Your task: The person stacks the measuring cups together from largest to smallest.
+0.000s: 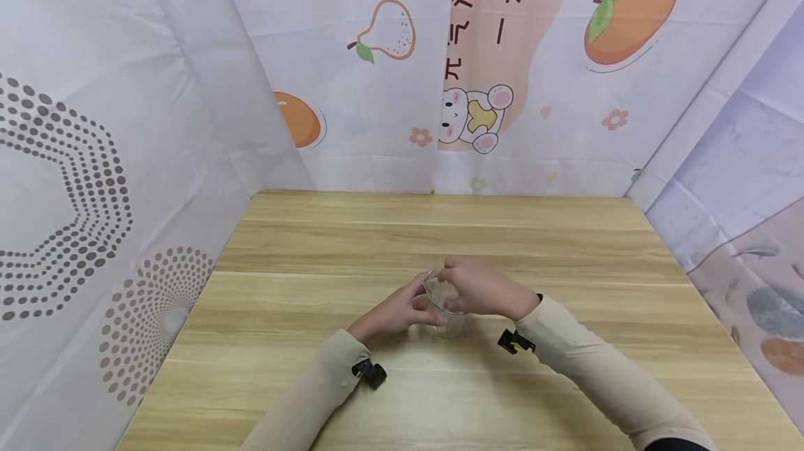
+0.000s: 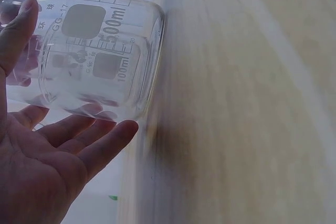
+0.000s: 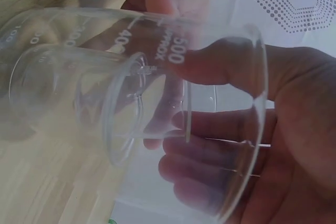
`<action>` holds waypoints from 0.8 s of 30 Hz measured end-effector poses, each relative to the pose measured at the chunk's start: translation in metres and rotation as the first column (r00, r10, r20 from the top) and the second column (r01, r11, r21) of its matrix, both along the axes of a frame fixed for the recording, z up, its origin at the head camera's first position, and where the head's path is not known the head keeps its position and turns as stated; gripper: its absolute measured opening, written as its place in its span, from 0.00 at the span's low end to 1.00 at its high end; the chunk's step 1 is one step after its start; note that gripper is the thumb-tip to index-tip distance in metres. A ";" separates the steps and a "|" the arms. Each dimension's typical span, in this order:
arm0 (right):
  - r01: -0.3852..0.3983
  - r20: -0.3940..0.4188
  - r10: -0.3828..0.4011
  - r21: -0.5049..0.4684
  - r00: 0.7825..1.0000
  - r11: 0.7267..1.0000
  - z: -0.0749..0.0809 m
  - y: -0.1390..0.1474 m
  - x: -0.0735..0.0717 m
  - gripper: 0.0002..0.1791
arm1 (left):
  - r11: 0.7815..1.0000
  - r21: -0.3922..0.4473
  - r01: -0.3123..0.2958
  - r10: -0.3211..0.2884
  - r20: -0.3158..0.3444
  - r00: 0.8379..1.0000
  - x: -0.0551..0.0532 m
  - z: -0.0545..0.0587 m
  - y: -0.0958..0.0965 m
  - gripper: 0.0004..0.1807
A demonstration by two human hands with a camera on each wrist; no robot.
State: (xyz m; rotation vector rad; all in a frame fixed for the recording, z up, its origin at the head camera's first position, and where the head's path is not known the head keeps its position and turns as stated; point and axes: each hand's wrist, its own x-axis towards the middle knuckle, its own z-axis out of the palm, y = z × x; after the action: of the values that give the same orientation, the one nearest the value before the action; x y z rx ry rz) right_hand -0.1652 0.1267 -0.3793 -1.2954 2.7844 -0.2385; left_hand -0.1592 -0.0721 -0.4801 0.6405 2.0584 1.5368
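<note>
A clear glass 500ml beaker (image 1: 453, 328) stands near the middle of the table, with a 100ml beaker (image 2: 107, 66) nested inside it. My left hand (image 1: 400, 309) holds the large beaker from the left, thumb on one side and fingers spread along the other. The right hand (image 1: 482, 289) reaches from above into its mouth. In the right wrist view, its thumb and fingers pinch a smaller clear glass beaker (image 3: 160, 100) by the rim, partly inside the 100ml one. Overlapping glass makes the exact contact hard to see.
The wood-grain table (image 1: 301, 234) spreads around both hands. White printed curtains (image 1: 339, 123) hang behind it and along both sides. Black wrist straps with small devices (image 1: 369, 373) sit on both sleeved forearms.
</note>
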 end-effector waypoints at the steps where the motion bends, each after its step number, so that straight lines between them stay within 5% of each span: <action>1: -0.003 -0.002 0.003 -0.001 1.000 1.000 -0.001 0.000 0.000 0.18 | 1.000 0.000 -0.001 0.001 0.001 1.000 0.000 0.000 0.000 0.49; 12: -0.013 -0.058 0.014 0.015 0.998 1.000 -0.008 -0.004 0.000 0.17 | 0.999 0.032 0.010 -0.010 -0.001 1.000 0.000 -0.001 0.000 0.49; 24: -0.085 -0.012 0.085 -0.008 0.996 0.996 -0.012 -0.007 -0.002 0.12 | 1.000 0.020 0.007 -0.007 -0.007 1.000 0.000 0.000 0.000 0.49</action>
State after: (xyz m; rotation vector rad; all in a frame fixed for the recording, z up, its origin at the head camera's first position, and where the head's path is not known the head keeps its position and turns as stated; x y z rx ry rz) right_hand -0.1675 0.1198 -0.3916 -1.4180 2.7330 -0.2392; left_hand -0.1593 -0.0722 -0.4798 0.6606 2.0462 1.5557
